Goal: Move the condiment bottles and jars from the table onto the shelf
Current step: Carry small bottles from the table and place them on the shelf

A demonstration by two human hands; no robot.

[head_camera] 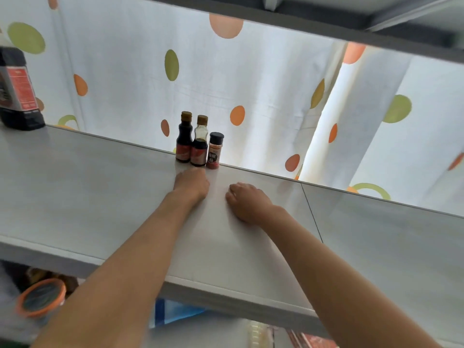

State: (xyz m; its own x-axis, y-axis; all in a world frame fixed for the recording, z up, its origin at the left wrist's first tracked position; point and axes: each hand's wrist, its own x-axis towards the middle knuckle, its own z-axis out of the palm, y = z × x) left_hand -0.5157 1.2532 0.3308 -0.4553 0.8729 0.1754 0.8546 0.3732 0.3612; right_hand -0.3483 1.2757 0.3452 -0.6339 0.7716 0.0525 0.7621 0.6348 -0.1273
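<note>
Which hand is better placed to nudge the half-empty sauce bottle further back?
Left hand, probably: its fingers sit just before the half-empty sauce bottle. The right hand rests nearer and to the side.

Both hands [192, 183] [247, 203] outstretched (fingers curled)

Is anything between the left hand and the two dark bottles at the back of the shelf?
Nothing visible. The left hand lies on the shelf just before the two dark bottles, with only bare shelf between.
</note>
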